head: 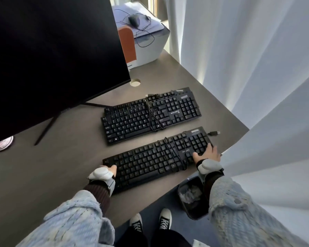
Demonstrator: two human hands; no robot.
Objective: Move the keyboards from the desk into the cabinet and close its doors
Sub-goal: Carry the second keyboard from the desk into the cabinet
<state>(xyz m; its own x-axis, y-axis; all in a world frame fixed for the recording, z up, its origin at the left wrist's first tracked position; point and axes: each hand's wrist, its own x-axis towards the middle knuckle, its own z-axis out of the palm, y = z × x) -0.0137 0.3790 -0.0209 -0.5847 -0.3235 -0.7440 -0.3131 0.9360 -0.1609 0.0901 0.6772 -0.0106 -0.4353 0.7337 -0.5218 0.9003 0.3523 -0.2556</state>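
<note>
We see the near keyboard (157, 157) lying flat on the grey counter (61, 157), close to its front edge and slanted, with its own cable wound around the middle. The left hand (105, 172) grips the left end of this keyboard, the thumb on the keys, and the right hand (208, 155) lies with spread fingers over the number pad at the right end; whether its fingers go around the edge, we cannot tell. Both hands wear a pale device on the back. Just behind, with a narrow strip of bare counter between them, lies the stack of keyboards (150, 116), also wrapped in cable. A black monitor (52, 56) hangs over the left part of the counter, and its thin stand legs (48, 124) reach near the left end of the stack. To the right, white curtains (248, 59) stand very close to the right counter edge. Under that front corner, on the floor, stands a dark waste bin (191, 198), just beside the person's shoes (150, 221). Left of the near keyboard the counter is open
</note>
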